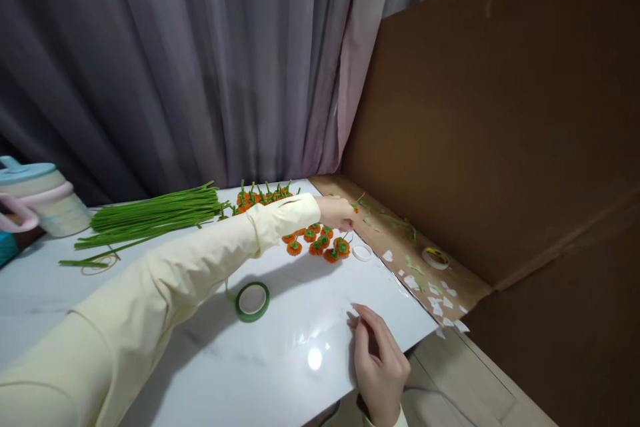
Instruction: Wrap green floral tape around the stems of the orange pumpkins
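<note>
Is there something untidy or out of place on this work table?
Yes. White paper scraps and green trimmings lie scattered on the cardboard flap right of the white table.

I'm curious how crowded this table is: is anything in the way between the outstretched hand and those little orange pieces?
Nothing visible. The left hand is right at the orange pieces, by the group's far edge. The green tape roll lies nearer the person, apart from them.

Grey curtains (200,67) behind a glossy white table (280,373), brown cardboard (500,113) alongside.
</note>
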`<state>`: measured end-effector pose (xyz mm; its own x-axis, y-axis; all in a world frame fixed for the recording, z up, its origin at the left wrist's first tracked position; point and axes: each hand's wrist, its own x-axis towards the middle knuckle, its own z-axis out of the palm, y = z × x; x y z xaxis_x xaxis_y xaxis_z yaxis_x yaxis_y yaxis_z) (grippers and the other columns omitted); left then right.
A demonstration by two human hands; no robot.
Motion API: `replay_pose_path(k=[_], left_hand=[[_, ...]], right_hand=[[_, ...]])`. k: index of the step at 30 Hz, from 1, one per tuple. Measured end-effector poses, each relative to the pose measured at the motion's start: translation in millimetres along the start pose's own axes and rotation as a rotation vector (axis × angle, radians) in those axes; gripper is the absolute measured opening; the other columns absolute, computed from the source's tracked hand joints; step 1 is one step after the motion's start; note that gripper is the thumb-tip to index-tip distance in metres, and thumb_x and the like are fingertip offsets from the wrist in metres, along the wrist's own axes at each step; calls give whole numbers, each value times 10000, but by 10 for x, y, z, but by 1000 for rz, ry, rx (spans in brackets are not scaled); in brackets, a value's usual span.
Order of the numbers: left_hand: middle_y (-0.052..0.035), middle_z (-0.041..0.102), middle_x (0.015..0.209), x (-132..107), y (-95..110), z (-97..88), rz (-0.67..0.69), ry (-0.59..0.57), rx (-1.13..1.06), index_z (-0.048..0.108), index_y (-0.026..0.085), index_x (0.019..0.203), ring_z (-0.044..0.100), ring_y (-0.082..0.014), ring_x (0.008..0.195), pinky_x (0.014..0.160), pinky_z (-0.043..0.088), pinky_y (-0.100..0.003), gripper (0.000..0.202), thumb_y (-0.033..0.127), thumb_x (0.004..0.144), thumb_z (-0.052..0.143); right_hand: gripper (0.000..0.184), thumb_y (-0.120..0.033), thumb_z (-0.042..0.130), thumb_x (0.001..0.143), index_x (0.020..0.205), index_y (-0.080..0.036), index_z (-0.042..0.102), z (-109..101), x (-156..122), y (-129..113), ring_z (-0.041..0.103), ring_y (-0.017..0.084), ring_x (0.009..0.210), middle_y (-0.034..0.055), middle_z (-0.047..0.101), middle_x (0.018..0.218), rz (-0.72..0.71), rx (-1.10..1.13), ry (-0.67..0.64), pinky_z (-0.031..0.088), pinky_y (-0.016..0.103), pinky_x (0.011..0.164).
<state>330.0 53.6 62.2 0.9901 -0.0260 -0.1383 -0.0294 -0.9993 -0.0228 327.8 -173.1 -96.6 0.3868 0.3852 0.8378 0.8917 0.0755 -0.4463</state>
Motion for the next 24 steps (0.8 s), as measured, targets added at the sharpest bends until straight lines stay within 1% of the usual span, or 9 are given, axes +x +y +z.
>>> replay_pose_path(k=[5, 7, 10, 12, 14, 17, 21, 22, 24], left_hand=[[-40, 672, 934, -462, -3, -169, 0, 133, 9, 644, 178, 884, 577, -142, 911, 832, 351, -226, 143, 201, 862, 504], [-48, 660, 877, -768, 59, -191, -18, 233, 69, 627, 157, 770, 573, -147, 883, 887, 322, -278, 214, 203, 892, 456], [-44, 644, 794, -1338, 218, -110, -60, 359, 151, 587, 165, 722, 566, -155, 839, 913, 306, -327, 289, 256, 923, 400], [-37, 630, 740, -1735, 343, 51, -76, 397, 137, 570, 174, 713, 558, -146, 751, 902, 318, -338, 323, 288, 938, 368], [-23, 601, 667, -2103, 446, 296, -98, 444, 136, 551, 179, 686, 523, -135, 644, 872, 341, -345, 362, 284, 952, 330], [10, 545, 565, -2569, 480, 736, -179, 486, 159, 533, 187, 643, 453, -124, 530, 815, 375, -340, 375, 269, 954, 341], [49, 439, 419, -3012, 301, 1181, -354, 610, 223, 449, 182, 507, 351, -110, 442, 734, 403, -335, 439, 319, 924, 441], [49, 430, 409, -3081, 249, 1245, -383, 648, 217, 444, 181, 501, 347, -111, 438, 692, 406, -322, 440, 317, 919, 450], [34, 482, 460, -3156, 175, 1330, -451, 682, 160, 485, 181, 551, 398, -117, 475, 693, 414, -315, 388, 274, 923, 426]], right_hand=[[131, -108, 484, 857, 897, -140, 605, -1, -7, 30, 674, 161, 715, 70, 685, 803, 7, -3, -5, 535, 252, 715], [135, -114, 481, 859, 893, -145, 607, 2, -10, 21, 673, 160, 711, 67, 686, 802, 13, -3, -12, 534, 252, 712], [136, -139, 484, 856, 881, -154, 617, 3, -13, 2, 673, 159, 695, 61, 688, 791, 21, 0, -14, 537, 250, 700], [142, -174, 486, 857, 870, -155, 626, -10, 1, 11, 676, 161, 682, 63, 694, 792, 56, 9, -44, 544, 247, 693], [171, -218, 475, 866, 865, -154, 634, -40, 51, 43, 682, 162, 656, 62, 703, 776, 135, 46, -146, 555, 234, 650], [234, -276, 438, 890, 880, -155, 638, -86, 231, 62, 681, 155, 599, 53, 710, 735, 239, 171, -459, 557, 202, 540], [287, -312, 430, 897, 1079, -174, 604, 7, 600, -154, 668, 139, 640, 88, 692, 961, 55, 225, -800, 531, 183, 459], [281, -295, 418, 905, 1095, -189, 597, 80, 685, -250, 670, 142, 697, 90, 671, 1035, -22, 229, -858, 550, 197, 516], [270, -269, 453, 893, 1118, -200, 587, 286, 820, -455, 635, 187, 935, 93, 648, 1088, -246, 272, -954, 559, 280, 752]])
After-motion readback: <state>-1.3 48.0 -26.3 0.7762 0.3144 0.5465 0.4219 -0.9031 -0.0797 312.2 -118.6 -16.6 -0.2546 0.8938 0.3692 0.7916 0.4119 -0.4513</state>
